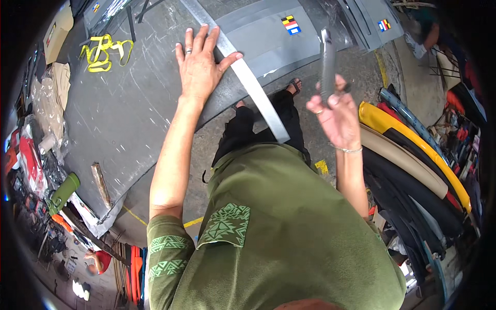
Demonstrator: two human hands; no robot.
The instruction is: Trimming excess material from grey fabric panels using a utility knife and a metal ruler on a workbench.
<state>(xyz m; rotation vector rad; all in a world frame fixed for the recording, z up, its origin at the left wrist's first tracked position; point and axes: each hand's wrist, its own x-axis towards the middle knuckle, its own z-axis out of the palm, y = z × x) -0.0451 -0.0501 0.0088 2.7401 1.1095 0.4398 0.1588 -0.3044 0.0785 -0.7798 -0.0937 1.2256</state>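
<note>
Toward ten o'clock, by the rim of the view, a cardboard box (58, 33) is standing, its contents not clear, and below it clear plastic wrapping (50, 98) is covering brown pieces. Rightward, a tangled yellow strap (98, 61) is lying on the scratched grey table (134, 111). Just left of twelve o'clock, the left hand (199, 70) is pressing down with its fingers spread, a ring on one of them, and its thumb is reaching over a pale metal strip (258, 101). The strip is lying just to the hand's three o'clock side, its long axis running from eleven to five o'clock, its near end jutting past the table edge toward the person's waist. Beyond it, toward twelve, a grey sheet (258, 45) with a colourful label (291, 26) is lying. Around one o'clock, the raised right hand (341, 121) is gripping a blurred dark hand tool (327, 67) between thumb and fingers, its free end pointing toward twelve. Toward three, a yellow roll (374, 114) is resting beside a tan roll (408, 161).
</note>
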